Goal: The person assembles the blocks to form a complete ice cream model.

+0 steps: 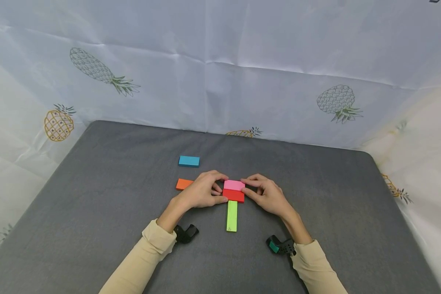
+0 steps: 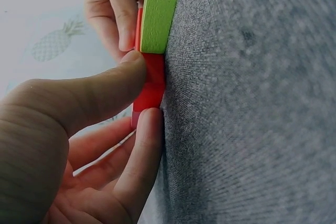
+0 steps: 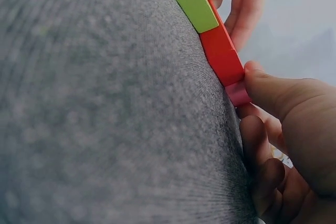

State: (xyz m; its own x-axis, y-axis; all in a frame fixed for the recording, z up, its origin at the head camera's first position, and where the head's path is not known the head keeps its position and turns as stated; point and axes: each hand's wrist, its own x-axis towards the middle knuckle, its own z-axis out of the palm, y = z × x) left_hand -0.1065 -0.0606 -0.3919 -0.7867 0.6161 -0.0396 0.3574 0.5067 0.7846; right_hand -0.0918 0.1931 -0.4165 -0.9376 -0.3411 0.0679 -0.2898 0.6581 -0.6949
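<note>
Head view: a pink block [image 1: 234,185] and a red block [image 1: 233,195] lie side by side at mid tabletop [image 1: 95,220], long edges touching, pink on the far side. A green block [image 1: 232,216] extends from the red block's near edge towards the near side. The left hand [image 1: 202,192] grips the pair from the left, thumb at the red block's near corner. The right hand [image 1: 267,196] pinches the pink block at its right end, its thumb near the seam with the red. To the left, an orange block [image 1: 183,184] is partly hidden behind the left hand; a blue block [image 1: 189,161] lies farther off, well apart from both hands.
</note>
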